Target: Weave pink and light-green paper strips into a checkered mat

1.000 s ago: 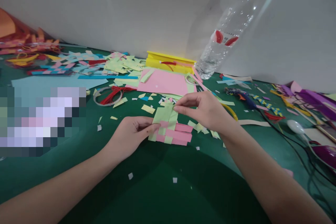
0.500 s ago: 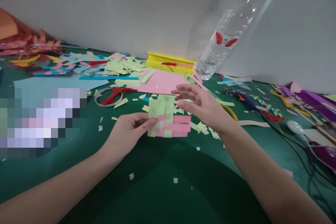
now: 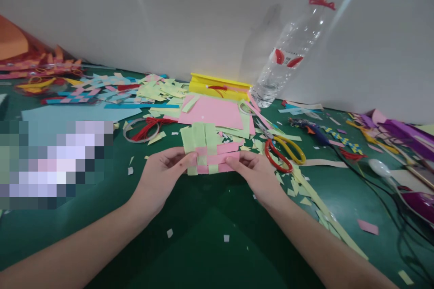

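A small weave of pale green and pink paper strips is held up above the green table. My left hand pinches its left side, thumb in front and fingers behind. At its right side, my right hand pinches the ends of the pink strips, thumb in front. The green strips stand upright with loose upper ends, and the pink ones run across to the right. Beyond the weave lies a flat pink sheet.
Scissors with red and yellow handles lie right of the weave. A clear bottle leans against the wall. Paper scraps cover the back. A glue gun and its cable are at the right, a light blue sheet at the left.
My right hand has come down from above the weave and closed on its right side. The weave has shifted slightly left. The scissors now show where my right hand had covered them.
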`<state>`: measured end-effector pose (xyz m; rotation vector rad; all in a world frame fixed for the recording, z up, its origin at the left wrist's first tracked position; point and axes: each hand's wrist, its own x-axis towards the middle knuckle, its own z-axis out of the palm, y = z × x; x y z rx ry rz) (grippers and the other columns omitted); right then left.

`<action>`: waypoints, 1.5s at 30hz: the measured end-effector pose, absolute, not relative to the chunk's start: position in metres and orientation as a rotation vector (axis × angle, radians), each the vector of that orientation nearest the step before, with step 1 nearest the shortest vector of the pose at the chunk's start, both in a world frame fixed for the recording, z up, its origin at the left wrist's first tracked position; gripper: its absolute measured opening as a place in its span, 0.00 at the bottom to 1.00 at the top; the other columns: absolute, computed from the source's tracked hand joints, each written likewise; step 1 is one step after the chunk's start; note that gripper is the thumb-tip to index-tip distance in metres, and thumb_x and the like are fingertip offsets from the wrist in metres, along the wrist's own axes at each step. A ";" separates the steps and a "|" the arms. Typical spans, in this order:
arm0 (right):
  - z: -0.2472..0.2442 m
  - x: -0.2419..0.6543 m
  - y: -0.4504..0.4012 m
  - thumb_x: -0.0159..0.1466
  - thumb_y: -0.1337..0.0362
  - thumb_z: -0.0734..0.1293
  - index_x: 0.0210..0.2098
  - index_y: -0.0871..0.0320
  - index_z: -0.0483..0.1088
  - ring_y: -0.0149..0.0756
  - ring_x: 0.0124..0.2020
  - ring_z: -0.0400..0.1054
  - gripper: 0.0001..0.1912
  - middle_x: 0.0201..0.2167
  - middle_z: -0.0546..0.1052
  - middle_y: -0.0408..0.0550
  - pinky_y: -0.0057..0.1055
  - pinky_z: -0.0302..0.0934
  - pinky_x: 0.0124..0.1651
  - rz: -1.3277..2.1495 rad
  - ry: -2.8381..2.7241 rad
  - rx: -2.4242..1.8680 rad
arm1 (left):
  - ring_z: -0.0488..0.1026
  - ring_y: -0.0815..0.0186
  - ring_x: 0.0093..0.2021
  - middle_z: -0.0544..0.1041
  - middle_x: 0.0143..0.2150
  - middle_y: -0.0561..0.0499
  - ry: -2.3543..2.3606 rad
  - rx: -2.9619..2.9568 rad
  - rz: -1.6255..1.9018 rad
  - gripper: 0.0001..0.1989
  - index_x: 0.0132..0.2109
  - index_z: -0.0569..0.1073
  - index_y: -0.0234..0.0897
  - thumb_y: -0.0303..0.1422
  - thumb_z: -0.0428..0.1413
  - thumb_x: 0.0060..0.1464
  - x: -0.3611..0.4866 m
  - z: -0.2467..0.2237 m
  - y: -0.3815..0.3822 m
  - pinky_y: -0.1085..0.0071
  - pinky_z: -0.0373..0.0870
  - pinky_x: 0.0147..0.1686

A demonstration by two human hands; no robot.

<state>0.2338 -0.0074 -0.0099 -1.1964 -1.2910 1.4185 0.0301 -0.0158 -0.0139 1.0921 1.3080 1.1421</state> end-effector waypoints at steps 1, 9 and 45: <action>-0.010 0.234 -0.009 0.53 0.56 0.72 0.35 0.56 0.77 0.37 0.36 0.74 0.13 0.32 0.80 0.46 0.34 0.68 0.43 1.395 -1.317 -1.199 | 0.74 0.61 0.36 0.79 0.34 0.48 1.275 1.065 1.131 0.17 0.37 0.79 0.37 0.46 0.63 0.44 0.031 -0.013 -0.016 0.67 0.72 0.36; -0.007 0.234 -0.019 0.59 0.56 0.68 0.29 0.57 0.75 0.33 0.29 0.72 0.10 0.28 0.78 0.45 0.29 0.67 0.33 1.130 -1.651 -1.250 | 0.76 0.56 0.43 0.80 0.44 0.46 1.093 0.981 1.069 0.18 0.42 0.78 0.39 0.41 0.65 0.43 0.033 -0.011 -0.021 0.63 0.75 0.42; 0.000 0.236 -0.026 0.62 0.62 0.64 0.28 0.55 0.76 0.33 0.28 0.74 0.10 0.26 0.80 0.43 0.26 0.66 0.29 0.747 -1.852 -1.253 | 0.75 0.54 0.48 0.79 0.48 0.46 0.980 1.041 1.206 0.16 0.41 0.79 0.40 0.39 0.66 0.43 0.034 -0.013 -0.022 0.61 0.73 0.48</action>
